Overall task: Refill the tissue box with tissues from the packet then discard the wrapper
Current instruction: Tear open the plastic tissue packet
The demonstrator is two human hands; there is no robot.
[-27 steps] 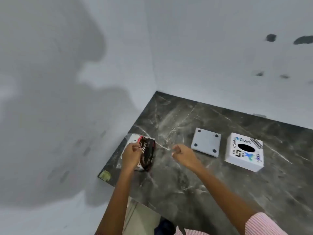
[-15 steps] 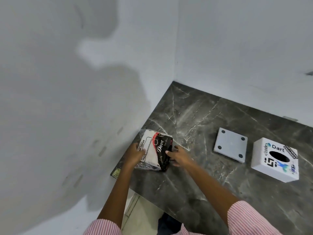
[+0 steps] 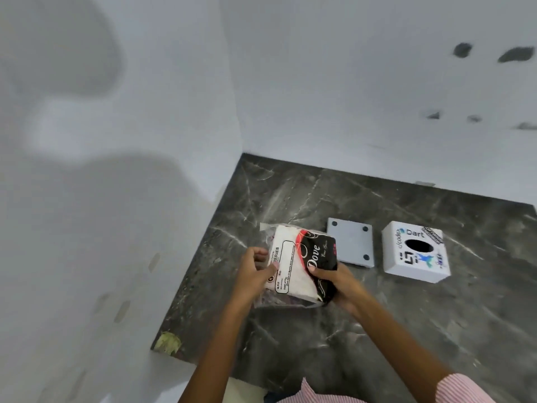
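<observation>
— What's at the left?
— The left hand (image 3: 254, 271) clamps the tissue packet (image 3: 300, 264), thumb on top, above the dark marble counter (image 3: 406, 315).
— And rightward?
— The right hand (image 3: 338, 282) grips its black end. Beyond lie a grey base plate (image 3: 350, 245) and the tissue box (image 3: 415, 251).

Dark grey marble counter (image 3: 319, 199) w/ white veins, set in corner of two plain white walls (image 3: 348, 82). Soft shadow on wall left of counter; dark marks (image 3: 462, 50) on wall above counter's right end.
</observation>
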